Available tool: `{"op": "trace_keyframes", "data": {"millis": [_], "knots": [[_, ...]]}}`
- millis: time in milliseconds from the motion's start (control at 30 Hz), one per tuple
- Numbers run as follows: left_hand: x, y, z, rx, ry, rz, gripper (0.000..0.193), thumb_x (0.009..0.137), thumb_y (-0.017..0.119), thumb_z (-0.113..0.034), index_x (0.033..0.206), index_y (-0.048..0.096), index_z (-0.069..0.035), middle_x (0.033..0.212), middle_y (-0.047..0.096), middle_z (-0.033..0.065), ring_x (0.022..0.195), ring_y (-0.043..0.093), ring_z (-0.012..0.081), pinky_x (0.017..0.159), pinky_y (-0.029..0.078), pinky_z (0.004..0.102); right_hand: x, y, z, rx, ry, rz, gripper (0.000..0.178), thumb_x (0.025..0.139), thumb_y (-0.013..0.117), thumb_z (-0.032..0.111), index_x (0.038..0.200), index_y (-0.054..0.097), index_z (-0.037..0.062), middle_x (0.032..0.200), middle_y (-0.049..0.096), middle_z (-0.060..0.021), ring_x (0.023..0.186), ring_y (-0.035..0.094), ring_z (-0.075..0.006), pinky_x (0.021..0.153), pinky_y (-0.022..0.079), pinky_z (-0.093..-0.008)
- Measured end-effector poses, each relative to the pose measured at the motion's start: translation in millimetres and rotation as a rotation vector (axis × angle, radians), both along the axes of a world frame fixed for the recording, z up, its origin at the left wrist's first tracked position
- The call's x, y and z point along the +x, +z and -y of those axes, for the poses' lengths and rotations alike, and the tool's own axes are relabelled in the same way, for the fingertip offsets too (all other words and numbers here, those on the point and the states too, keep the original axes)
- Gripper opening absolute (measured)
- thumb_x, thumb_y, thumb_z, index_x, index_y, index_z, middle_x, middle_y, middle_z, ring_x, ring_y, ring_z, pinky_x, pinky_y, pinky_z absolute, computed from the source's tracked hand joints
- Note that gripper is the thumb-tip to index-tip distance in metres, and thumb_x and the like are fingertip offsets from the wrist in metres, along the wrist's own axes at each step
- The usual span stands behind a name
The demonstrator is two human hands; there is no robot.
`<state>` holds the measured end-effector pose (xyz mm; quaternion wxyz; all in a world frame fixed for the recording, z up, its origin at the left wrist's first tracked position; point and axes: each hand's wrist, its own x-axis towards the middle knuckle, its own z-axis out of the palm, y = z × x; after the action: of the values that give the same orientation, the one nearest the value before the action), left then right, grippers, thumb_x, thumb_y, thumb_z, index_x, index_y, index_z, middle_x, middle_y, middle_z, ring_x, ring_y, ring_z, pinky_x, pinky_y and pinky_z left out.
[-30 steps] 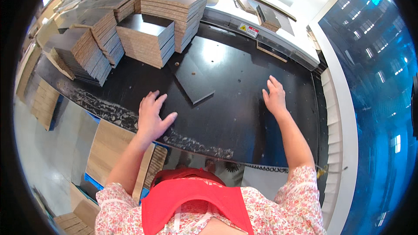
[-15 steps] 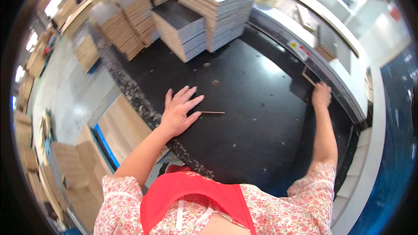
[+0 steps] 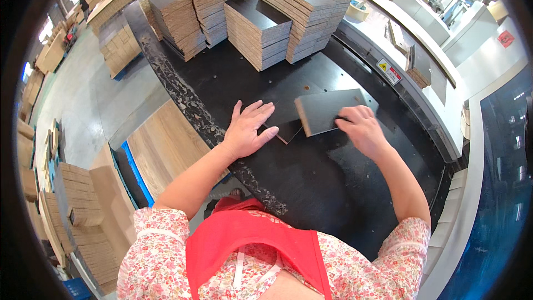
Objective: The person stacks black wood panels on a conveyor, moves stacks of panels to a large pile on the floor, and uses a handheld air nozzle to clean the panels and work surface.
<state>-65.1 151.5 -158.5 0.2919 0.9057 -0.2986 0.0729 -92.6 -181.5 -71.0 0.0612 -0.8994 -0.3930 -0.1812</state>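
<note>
Holding dark panel (image 3: 322, 112), warning label (image 3: 388, 71) beyond, illegible

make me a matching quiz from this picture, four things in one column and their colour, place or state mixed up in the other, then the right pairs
Things
1. left hand
2. right hand
3. apron
4. pale yellow roll

Colour, place or state
A. red
B. on the pale ledge beyond the black table
C. open, fingers spread
D. holding a dark board by its right end

Pairs: 1-C, 2-D, 3-A, 4-B
</note>
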Motion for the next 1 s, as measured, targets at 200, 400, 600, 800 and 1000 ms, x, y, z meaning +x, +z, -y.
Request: {"op": "trace_keyframes", "data": {"millis": [200, 400, 600, 800, 1000], "knots": [[-6.0, 13.8, -2.6, 0.066, -0.157, 0.125, 0.088, 0.073, 0.073, -0.054, 0.144, 0.042, -0.013, 0.152, 0.034, 0.0168, 0.141, 0.033, 0.0335, 0.113, 0.024, 0.0574, 36.4, -9.7, -58.9, -0.240, 0.176, -0.038, 0.017, 0.074, 0.062, 0.012, 0.091, 0.065, 0.0091, 0.113, 0.058, -0.0019, 0.108, 0.055, -0.0204, 0.093, 0.043, -0.0350], [-10.0, 3.3, -2.9, -0.008, -0.084, 0.167, 0.070, 0.079, 0.074, -0.039, 0.138, 0.048, -0.014, 0.150, 0.038, 0.0146, 0.134, 0.042, 0.0299, 0.111, 0.030, 0.0564, 70.2, 33.8, -129.4, 0.108, -0.046, 0.088, 0.033, 0.080, 0.068, 0.017, 0.109, 0.063, 0.0029, 0.123, 0.058, -0.0098, 0.113, 0.055, -0.0302, 0.093, 0.045, -0.0420], [-10.7, 3.4, -5.3, -0.064, -0.112, 0.160, 0.068, 0.080, 0.073, -0.035, 0.139, 0.047, -0.014, 0.151, 0.038, 0.0128, 0.135, 0.041, 0.0282, 0.111, 0.029, 0.0551, 161.5, 59.4, -215.3, 0.081, -0.538, 0.237, 0.060, 0.082, 0.067, 0.048, 0.117, 0.060, 0.0010, 0.125, 0.059, -0.0150, 0.117, 0.055, -0.0316, 0.096, 0.044, -0.0441], [-8.0, -1.6, -9.1, -0.019, -0.106, 0.120, 0.061, 0.083, 0.068, -0.032, 0.139, 0.048, -0.017, 0.152, 0.034, 0.0107, 0.137, 0.038, 0.0254, 0.113, 0.025, 0.0529, 199.2, 94.1, -228.7, -0.165, -0.729, -0.229, 0.061, 0.083, 0.063, 0.057, 0.112, 0.065, 0.0039, 0.112, 0.068, -0.0154, 0.108, 0.063, -0.0331, 0.090, 0.050, -0.0445], [-6.7, -3.9, -4.8, -0.027, -0.112, 0.061, 0.064, 0.082, 0.068, -0.030, 0.141, 0.045, -0.019, 0.153, 0.034, 0.0092, 0.139, 0.036, 0.0241, 0.114, 0.024, 0.0548, 203.2, 118.9, -219.5, -0.290, -0.575, 0.052, 0.036, 0.093, 0.057, 0.036, 0.118, 0.058, 0.0105, 0.100, 0.070, -0.0156, 0.094, 0.067, -0.0354, 0.078, 0.054, -0.0462]]}}
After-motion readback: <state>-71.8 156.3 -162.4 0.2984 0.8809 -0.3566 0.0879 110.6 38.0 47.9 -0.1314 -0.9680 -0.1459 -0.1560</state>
